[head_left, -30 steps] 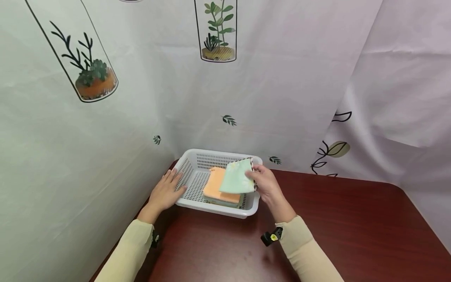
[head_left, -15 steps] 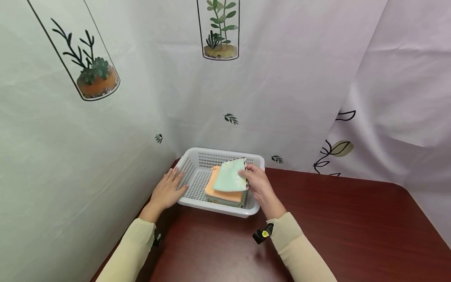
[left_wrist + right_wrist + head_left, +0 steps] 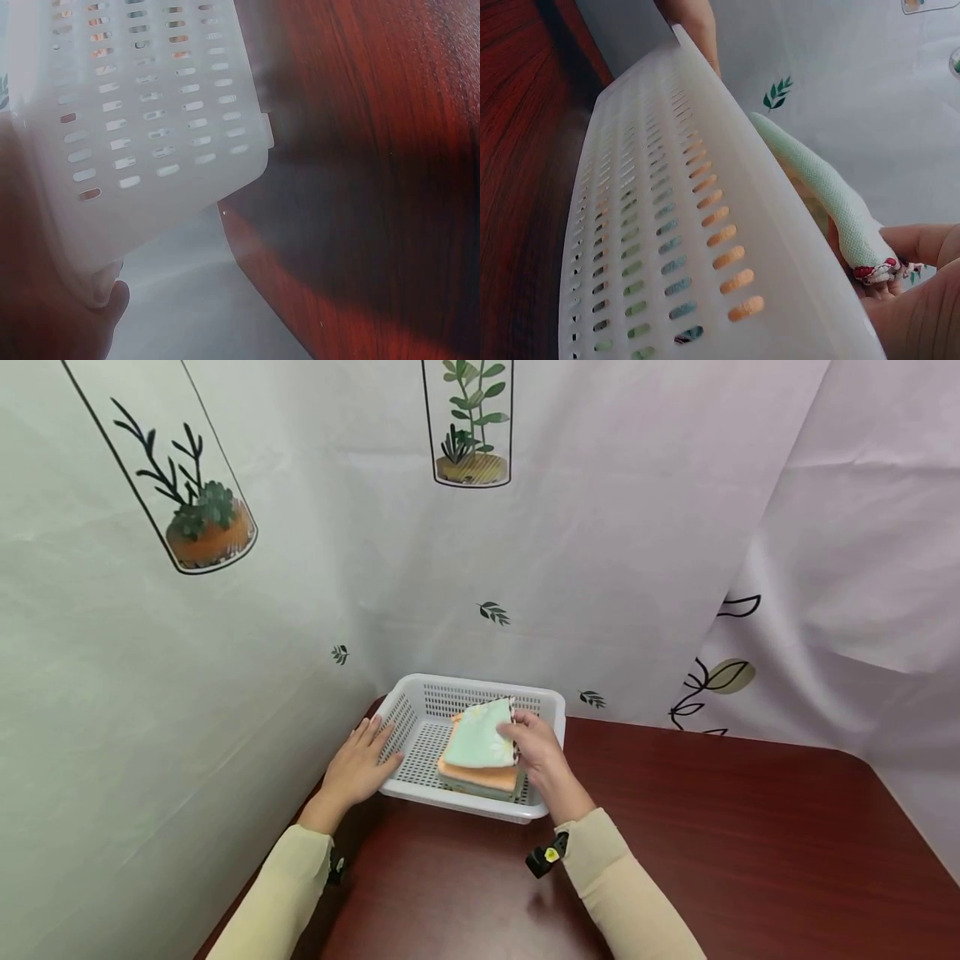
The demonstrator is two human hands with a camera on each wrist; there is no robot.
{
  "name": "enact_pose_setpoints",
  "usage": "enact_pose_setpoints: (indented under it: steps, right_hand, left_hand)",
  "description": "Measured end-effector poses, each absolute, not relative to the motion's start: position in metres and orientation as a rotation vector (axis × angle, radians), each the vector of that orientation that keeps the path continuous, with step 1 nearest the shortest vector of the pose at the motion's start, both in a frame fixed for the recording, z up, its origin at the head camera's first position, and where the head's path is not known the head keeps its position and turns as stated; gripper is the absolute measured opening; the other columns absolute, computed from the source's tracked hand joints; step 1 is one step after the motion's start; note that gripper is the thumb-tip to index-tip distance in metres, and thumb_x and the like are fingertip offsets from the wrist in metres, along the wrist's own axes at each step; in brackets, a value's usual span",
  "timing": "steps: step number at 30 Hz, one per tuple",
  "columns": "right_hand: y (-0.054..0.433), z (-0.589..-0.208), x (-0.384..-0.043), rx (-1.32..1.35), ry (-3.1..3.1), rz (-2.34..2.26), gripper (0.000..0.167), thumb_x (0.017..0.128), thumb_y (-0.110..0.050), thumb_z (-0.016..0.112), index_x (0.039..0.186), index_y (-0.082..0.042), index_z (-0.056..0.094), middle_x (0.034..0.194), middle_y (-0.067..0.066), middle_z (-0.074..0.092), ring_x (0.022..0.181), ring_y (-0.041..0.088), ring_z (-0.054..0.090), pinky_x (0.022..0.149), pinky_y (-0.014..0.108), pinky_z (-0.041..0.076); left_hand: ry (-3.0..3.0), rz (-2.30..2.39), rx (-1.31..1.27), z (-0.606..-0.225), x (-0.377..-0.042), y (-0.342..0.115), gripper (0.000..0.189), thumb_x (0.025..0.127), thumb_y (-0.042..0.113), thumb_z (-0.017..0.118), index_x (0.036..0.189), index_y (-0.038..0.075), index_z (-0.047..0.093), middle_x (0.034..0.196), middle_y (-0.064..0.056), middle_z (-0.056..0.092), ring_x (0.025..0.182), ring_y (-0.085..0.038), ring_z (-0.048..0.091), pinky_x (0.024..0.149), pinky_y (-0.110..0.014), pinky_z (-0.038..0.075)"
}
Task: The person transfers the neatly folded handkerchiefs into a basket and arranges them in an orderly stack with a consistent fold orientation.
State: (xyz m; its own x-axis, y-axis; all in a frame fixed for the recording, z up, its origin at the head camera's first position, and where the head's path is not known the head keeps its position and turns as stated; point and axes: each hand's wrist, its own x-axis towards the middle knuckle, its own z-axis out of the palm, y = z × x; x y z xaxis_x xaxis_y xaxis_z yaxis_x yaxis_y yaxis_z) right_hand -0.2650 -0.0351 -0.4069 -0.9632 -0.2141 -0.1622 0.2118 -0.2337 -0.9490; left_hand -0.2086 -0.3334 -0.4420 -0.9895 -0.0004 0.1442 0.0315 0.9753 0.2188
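Observation:
In the head view, my right hand (image 3: 542,750) pinches the right edge of a mint-green folded towel (image 3: 480,739) with pale flowers and a patterned trim. The towel lies over, or just above, an orange folded towel (image 3: 480,777) in the white plastic basket (image 3: 465,810); contact is unclear. Greenish cloth (image 3: 491,792) shows beneath the orange one. Seen by the right wrist camera, the mint-green towel's trimmed edge (image 3: 876,271) is between thumb and fingers. My left hand (image 3: 355,768) rests on the basket's left rim, fingers extended, thumb reaching inside. A fingertip (image 3: 118,298) shows past the rim in the left wrist view.
The basket stands on a dark red wooden table (image 3: 720,827), close to a pale printed cloth backdrop (image 3: 600,543) behind and at the left. The left part of the basket floor (image 3: 423,752) is bare, and the tabletop extends to the right.
My right hand has moved left with the mint-green towel, bringing it over the orange towel and covering more of it. The left hand has stayed on the basket rim.

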Motion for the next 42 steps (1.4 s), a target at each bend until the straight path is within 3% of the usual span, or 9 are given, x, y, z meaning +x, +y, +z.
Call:
enact_pose_setpoints:
  steps: [14,24,28,32,36,42]
  right_hand:
    - [-0.043,-0.413,-0.268,0.015,1.735,-2.224,0.032,0.097,-0.002,0.061,0.128,0.003,0.061,0.111,0.014,0.07,0.087,0.015,0.07,0.072,0.031,0.06]
    - [-0.032,-0.411,-0.265,0.03,1.881,-2.053,0.034,0.1,-0.013,0.061,0.129,0.003,0.054,0.096,0.007,0.063,0.07,0.009,0.057,0.065,0.027,0.055]
    - [-0.028,-0.409,-0.262,0.019,1.931,-1.99,0.045,0.101,-0.015,0.059,0.141,0.005,0.049,0.115,0.016,0.065,0.084,0.014,0.063,0.077,0.033,0.059]
    - [-0.023,-0.404,-0.257,-0.007,1.996,-1.946,0.056,0.101,-0.017,0.059,0.149,0.005,0.041,0.135,0.022,0.056,0.097,0.021,0.061,0.082,0.037,0.057]
    - [-0.017,-0.399,-0.252,-0.035,2.056,-1.93,0.057,0.1,-0.017,0.06,0.149,0.003,0.042,0.135,0.024,0.055,0.102,0.028,0.062,0.082,0.039,0.058]
    - [-0.008,-0.396,-0.247,-0.065,2.062,-1.96,0.052,0.099,-0.015,0.061,0.145,0.004,0.047,0.135,0.025,0.057,0.119,0.04,0.062,0.092,0.047,0.058]
  left_hand:
    - [-2.977,-0.345,-0.033,-0.444,-0.21,-0.334,0.07,0.102,0.044,0.05,0.157,0.004,0.035,0.166,-0.021,0.02,0.155,-0.041,0.012,0.124,-0.056,0.016]
    - [-2.989,-0.341,-0.033,-0.443,-0.211,-0.335,0.071,0.102,0.046,0.048,0.158,0.004,0.033,0.167,-0.021,0.019,0.155,-0.041,0.01,0.124,-0.057,0.016]
    - [-2.982,-0.351,-0.036,-0.445,-0.211,-0.335,0.071,0.102,0.045,0.05,0.157,0.004,0.034,0.166,-0.022,0.02,0.155,-0.042,0.011,0.123,-0.058,0.016]
    - [-2.97,-0.35,-0.045,-0.445,-0.211,-0.334,0.071,0.102,0.045,0.05,0.157,0.004,0.035,0.166,-0.021,0.021,0.154,-0.042,0.012,0.123,-0.057,0.017]
    - [-2.963,-0.356,-0.049,-0.443,-0.21,-0.333,0.07,0.102,0.044,0.05,0.157,0.003,0.035,0.166,-0.022,0.021,0.154,-0.043,0.013,0.123,-0.057,0.017]
    - [-2.958,-0.357,-0.051,-0.443,-0.21,-0.334,0.068,0.103,0.039,0.053,0.156,0.001,0.035,0.165,-0.024,0.022,0.153,-0.044,0.014,0.123,-0.058,0.017]
